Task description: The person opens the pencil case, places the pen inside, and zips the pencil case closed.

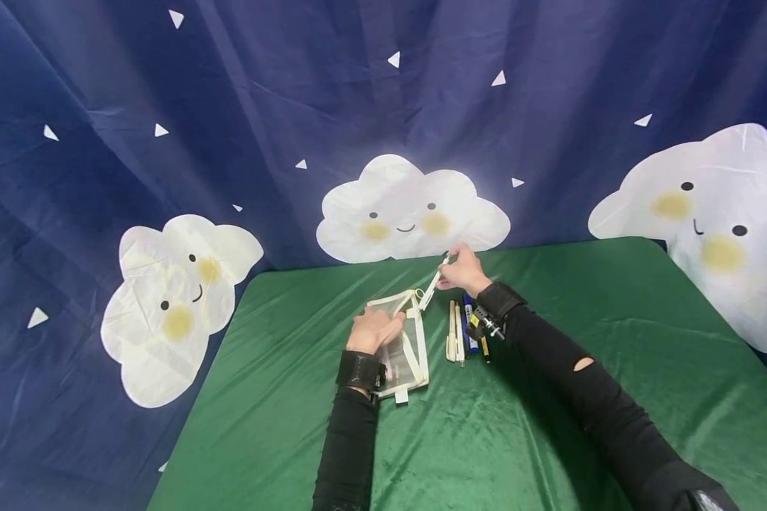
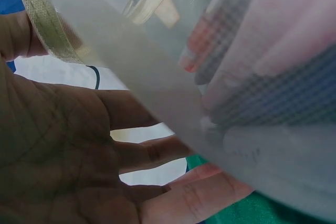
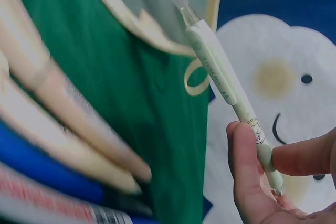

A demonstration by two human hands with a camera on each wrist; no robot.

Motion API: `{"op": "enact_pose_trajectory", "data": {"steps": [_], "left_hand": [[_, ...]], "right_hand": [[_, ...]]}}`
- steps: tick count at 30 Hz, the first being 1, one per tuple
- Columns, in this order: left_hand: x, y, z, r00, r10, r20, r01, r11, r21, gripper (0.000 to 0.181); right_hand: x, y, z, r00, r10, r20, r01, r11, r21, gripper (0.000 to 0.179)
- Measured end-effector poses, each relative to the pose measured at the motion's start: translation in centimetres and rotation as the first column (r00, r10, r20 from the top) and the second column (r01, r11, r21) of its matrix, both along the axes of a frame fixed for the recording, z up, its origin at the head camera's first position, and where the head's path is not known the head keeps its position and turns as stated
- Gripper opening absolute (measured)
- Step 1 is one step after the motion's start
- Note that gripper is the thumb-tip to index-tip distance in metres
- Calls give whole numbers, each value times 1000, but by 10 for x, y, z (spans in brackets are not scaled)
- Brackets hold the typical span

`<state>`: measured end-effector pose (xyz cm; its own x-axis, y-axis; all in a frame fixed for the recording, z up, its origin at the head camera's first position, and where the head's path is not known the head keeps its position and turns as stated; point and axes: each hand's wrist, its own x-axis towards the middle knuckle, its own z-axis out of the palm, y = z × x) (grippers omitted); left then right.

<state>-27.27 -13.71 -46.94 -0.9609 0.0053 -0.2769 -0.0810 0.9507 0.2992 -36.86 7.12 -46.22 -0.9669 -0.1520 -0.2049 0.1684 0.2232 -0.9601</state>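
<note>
In the head view my left hand holds a translucent mesh pencil pouch with cream trim. The left wrist view shows the thumb at the pouch's woven edge and the fingers reaching behind its clear side. Pens show through the pouch wall, one with a red-orange end. My right hand pinches a pale green-and-white click pen near its tip between thumb and fingers. The pen slants down, its button end close to the pouch's upper right corner, beside a small cream loop.
Right of the pouch, several pens and markers lie side by side on the green cloth, among them a beige pen and a blue-and-white marker. Behind the table hangs a dark blue curtain with smiling clouds.
</note>
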Motion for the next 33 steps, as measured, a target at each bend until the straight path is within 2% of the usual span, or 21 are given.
{"op": "enact_pose_trajectory", "data": {"steps": [8,16,22,26,33], "left_hand": [[1,1,-2,1000,9,-8,-9,999,31,68],[0,0,-2,1000,-2,-10,3,1000,21,69],[-1,-1,-1,1000,-10,-7,10,1000,3,69],[0,-2,-1,1000,-14,-7,14,1000,8,70],[0,-3,1,999,-36,-10,36,999,16,67]], "right_hand": [[15,-19,-9,997,62,54,-64,997,52,51],[30,-33,-18,991,101,86,-105,994,42,55],[40,-44,-19,989,125,83,-127,992,15,55],[47,-51,-22,988,129,85,-128,992,-15,49],[56,-60,-30,976,164,144,-150,983,-102,47]]}}
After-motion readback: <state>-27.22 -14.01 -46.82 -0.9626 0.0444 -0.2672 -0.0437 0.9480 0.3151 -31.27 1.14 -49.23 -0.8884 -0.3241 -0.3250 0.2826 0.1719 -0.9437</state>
